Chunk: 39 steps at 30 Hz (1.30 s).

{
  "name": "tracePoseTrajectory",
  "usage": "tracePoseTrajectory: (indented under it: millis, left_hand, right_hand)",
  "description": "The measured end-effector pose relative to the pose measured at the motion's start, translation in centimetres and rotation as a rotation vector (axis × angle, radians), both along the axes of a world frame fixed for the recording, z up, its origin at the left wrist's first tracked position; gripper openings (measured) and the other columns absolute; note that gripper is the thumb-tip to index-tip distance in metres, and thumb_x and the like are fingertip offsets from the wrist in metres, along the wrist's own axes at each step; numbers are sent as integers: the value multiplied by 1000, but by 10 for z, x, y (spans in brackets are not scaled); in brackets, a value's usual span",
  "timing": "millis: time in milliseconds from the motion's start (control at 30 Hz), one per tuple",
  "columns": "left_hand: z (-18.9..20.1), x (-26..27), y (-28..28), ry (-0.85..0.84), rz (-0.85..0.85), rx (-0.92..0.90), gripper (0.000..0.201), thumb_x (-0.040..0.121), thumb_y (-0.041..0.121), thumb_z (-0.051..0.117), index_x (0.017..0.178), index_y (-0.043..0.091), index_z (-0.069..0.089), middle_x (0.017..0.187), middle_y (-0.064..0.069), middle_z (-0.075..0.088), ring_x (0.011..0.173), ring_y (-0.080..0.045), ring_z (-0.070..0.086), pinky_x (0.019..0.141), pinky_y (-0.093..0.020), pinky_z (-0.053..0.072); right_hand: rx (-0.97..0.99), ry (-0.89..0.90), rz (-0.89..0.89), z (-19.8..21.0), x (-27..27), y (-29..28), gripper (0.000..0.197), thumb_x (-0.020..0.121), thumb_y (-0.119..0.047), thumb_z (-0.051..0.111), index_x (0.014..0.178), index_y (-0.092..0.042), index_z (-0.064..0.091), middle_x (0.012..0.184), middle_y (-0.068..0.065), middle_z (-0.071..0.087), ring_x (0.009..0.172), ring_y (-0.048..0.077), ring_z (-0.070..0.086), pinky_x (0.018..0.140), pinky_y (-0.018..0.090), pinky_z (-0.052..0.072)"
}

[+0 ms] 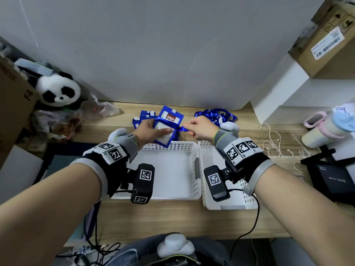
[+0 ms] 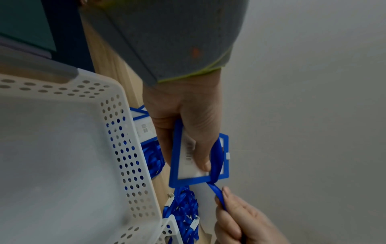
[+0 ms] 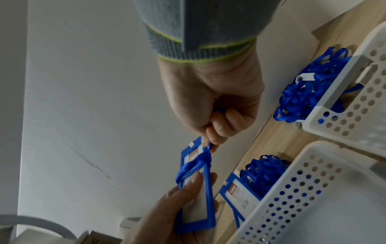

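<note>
My left hand (image 1: 148,130) grips a blue ID badge holder (image 1: 170,120) above the far rim of the left white basket (image 1: 165,173), thumb across its clear front. A blue lanyard (image 1: 182,129) is wrapped around the holder. My right hand (image 1: 199,128) pinches the lanyard's free end just right of the holder and holds it taut. In the left wrist view the thumb lies on the badge holder (image 2: 177,171) and the lanyard (image 2: 216,158) crosses it. In the right wrist view the right hand (image 3: 217,125) holds the lanyard (image 3: 194,166) over the badge holder (image 3: 208,206).
More blue badge holders (image 1: 143,116) lie behind the left basket, and a pile of blue lanyards (image 1: 215,115) behind the right white basket (image 1: 211,189). A plush panda (image 1: 57,89), cardboard boxes (image 1: 330,41), a cup (image 1: 318,131) and cables (image 1: 276,144) surround the wooden desk (image 1: 172,217).
</note>
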<state>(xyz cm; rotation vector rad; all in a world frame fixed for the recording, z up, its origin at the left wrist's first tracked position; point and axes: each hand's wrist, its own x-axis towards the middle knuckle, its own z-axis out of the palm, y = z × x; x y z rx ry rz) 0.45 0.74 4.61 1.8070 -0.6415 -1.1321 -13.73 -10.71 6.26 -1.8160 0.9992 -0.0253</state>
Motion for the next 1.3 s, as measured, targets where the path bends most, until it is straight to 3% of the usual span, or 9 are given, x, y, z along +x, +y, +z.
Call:
tracePoseTrajectory:
  millis: [100,267,400,600,767,900,1033,1133,1300]
  left_hand:
    - [5,0,-4,-1,33,-47,42,80,14,72,118,10,53,110,-10,64,85,-18,63,71,-32,55]
    - [9,-9,-9,-89,-41,-39,50,81,15,72,125,10,49,104,-6,60,85,-16,60,70,-26,53]
    - [7,-14,-8,-131,-67,-55,42,81,14,71,119,9,54,98,-5,61,75,-9,58,62,-18,48]
    - [1,-10,-2,-127,-43,-27,35,80,15,73,110,10,57,98,-7,64,80,-17,61,69,-26,52]
    - [2,-8,-2,-163,-56,-42,26,83,13,67,107,10,56,96,-5,65,86,-17,62,74,-27,52]
    - [7,-9,-2,-129,-129,-28,20,86,8,63,102,11,53,84,1,59,75,-11,59,63,-20,50]
    - [8,-8,-2,-160,-165,15,18,85,7,62,101,6,54,86,-4,61,81,-20,61,64,-23,51]
    - [7,-5,-1,-268,-199,62,18,88,11,56,103,2,57,96,-14,63,88,-26,61,77,-37,52]
    - [9,-5,0,-188,-180,55,13,94,11,45,90,5,55,87,-15,57,79,-22,51,69,-33,43]
  right_hand:
    - [61,-173,-130,7,4,1,27,93,-13,55,67,-11,51,57,3,52,30,0,40,36,14,35]
    - [201,-392,-317,12,17,3,8,85,-2,65,85,0,57,65,8,63,42,2,59,48,13,52]
    - [25,-315,-287,-2,28,9,14,81,2,67,95,3,65,66,4,59,42,-2,56,54,13,53]
    - [-413,-138,-29,-10,24,24,20,85,-11,62,102,-9,73,105,5,71,95,18,64,89,29,49]
    - [-648,0,202,-7,26,26,29,86,-20,59,113,-16,67,113,3,62,103,21,56,76,20,34]
    - [-731,111,293,-4,28,24,28,89,-21,53,114,-18,65,113,3,61,104,23,56,77,26,35]
    - [-792,221,328,2,33,26,23,85,-11,49,100,-10,66,103,9,63,93,29,56,70,31,36]
    - [-623,116,202,-5,35,27,13,75,-10,54,75,-1,64,79,16,62,69,26,48,60,31,32]
    - [-356,65,124,-13,39,22,16,77,-13,56,72,1,62,74,19,56,69,21,43,61,31,33]
